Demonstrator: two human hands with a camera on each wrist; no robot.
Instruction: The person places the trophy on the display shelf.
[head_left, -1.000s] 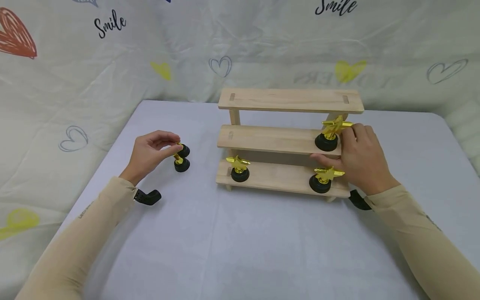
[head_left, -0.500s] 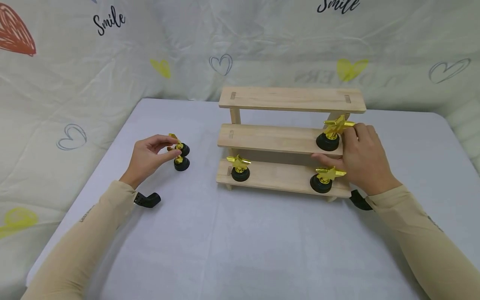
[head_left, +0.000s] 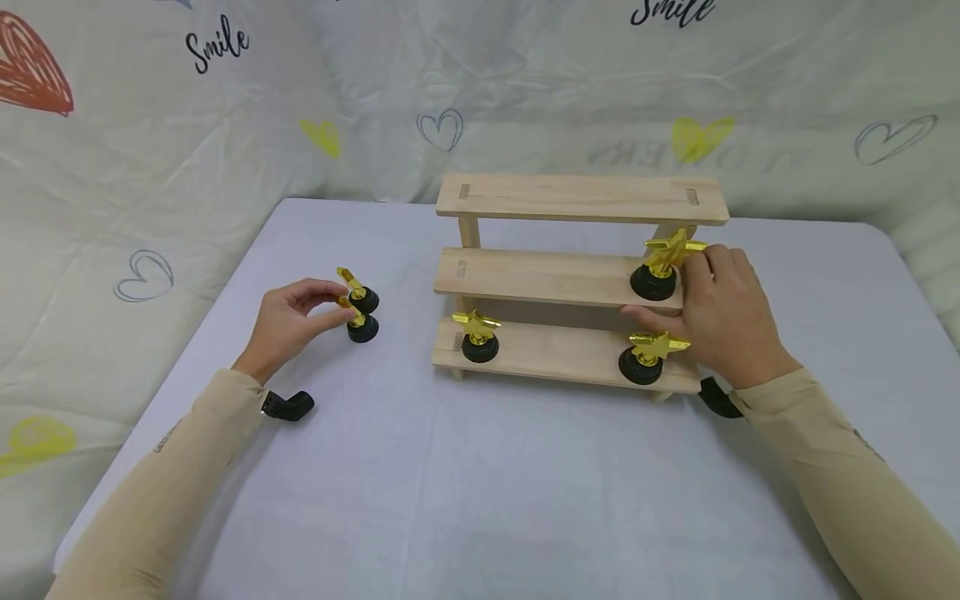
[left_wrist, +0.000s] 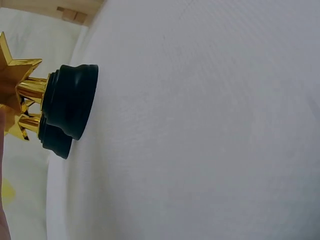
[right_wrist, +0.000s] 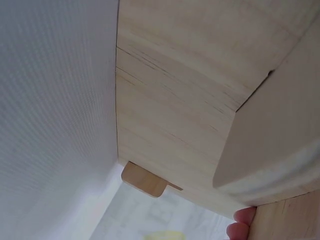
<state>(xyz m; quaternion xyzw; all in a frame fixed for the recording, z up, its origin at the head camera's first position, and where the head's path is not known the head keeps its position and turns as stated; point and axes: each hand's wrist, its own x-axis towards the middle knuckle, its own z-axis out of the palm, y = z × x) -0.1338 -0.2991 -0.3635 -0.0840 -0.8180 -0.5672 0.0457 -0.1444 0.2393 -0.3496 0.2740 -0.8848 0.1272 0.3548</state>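
Note:
In the head view, my left hand (head_left: 288, 323) is at two small star trophies on the table, thumb and fingertips either side of the gold star of the nearer trophy (head_left: 363, 327). The farther trophy (head_left: 364, 298) stands just behind it. Both black bases sit upright on the white cloth; the left wrist view shows the nearer black base (left_wrist: 72, 97) too. My right hand (head_left: 731, 321) grips the right end of the middle board of a three-tier wooden shelf (head_left: 540, 275), thumb along the front edge. In the right wrist view, fingertips (right_wrist: 241, 222) show at the wood's edge.
One trophy (head_left: 654, 271) stands on the middle tier's right end, beside my right hand. On the bottom tier stand a left trophy (head_left: 478, 337) and a right trophy (head_left: 651, 358). A printed cloth backdrop (head_left: 525, 92) hangs behind the table (head_left: 487, 492).
My left hand has drawn back slightly to the left, uncovering more of the two gold stars. Those trophies stay in place. My right hand keeps its grip on the shelf.

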